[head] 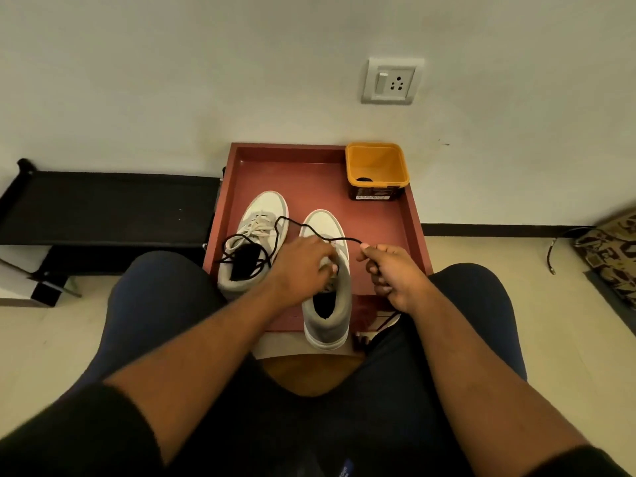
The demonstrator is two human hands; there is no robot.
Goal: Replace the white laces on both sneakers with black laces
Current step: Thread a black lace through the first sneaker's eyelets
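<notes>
two grey-and-white canvas sneakers sitting side by side on a reddish-brown square tray (414, 215) pushed up against the wall. left sneaker (256, 232) wearing white laces (257, 226), with a loose tangle of thin black lace (246, 254) draped over its opening. right sneaker (327, 287) right under the left hand (303, 263), fingers curled down onto its tongue area, looks like pinching the black lace there but hard to tell for sure. right hand (392, 270) just beside that sneaker, pinching the lace tip between thumb and fingertip. empty-ish yellow plastic tub (377, 166) in the tray's far right corner. white wall socket (392, 80) above.
</notes>
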